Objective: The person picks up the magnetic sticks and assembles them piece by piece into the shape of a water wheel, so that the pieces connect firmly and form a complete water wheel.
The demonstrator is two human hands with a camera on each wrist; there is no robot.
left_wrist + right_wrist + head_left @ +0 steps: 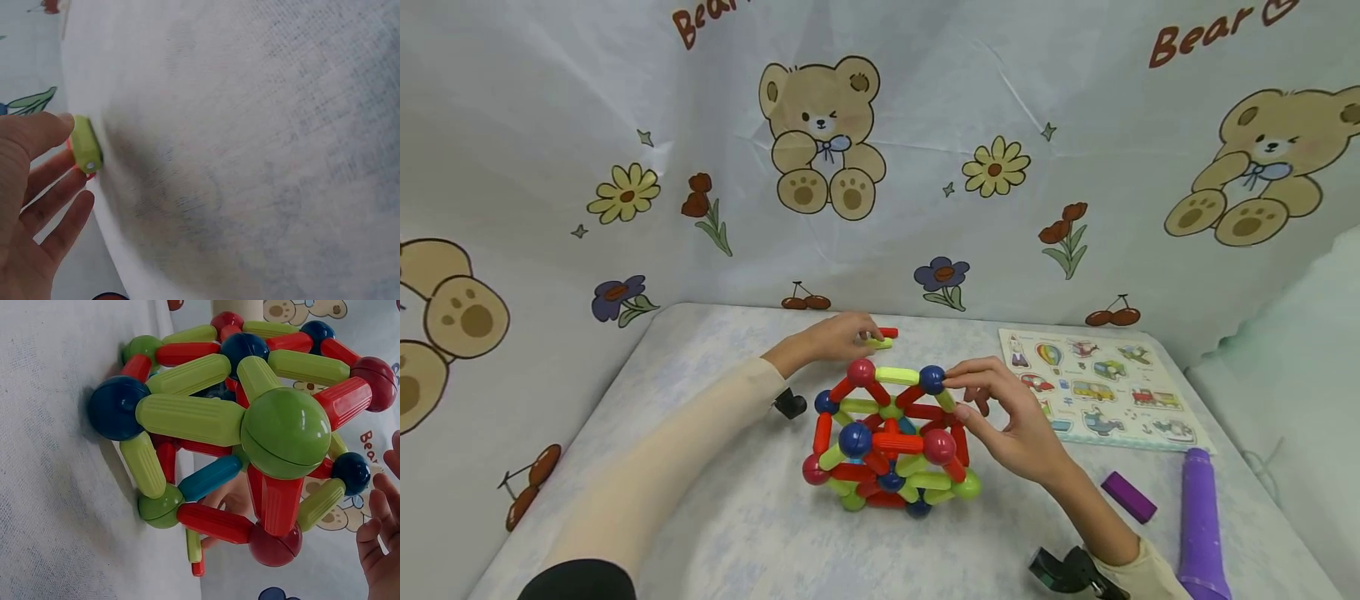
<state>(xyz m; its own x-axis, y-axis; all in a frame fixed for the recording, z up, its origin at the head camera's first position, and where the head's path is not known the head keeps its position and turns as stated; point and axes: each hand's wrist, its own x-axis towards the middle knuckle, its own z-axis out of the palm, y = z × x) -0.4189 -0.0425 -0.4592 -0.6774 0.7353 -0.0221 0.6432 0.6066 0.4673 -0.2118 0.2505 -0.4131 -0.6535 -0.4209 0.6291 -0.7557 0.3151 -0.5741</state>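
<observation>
A magnetic ball-and-rod structure of red and light green rods with blue, red and green balls stands on the table, also large in the right wrist view. My left hand reaches behind it to the table's back and pinches a light green magnetic rod between thumb and fingers. A red magnetic rod lies right beside that one, partly hidden. At the structure's upper right is my right hand, fingers loosely bent, fingertips close to a blue ball and the green rod below it.
A sticker-like picture board lies at the back right. Nearer on the right are a purple block and a purple tube. A bear-print cloth hangs behind the table.
</observation>
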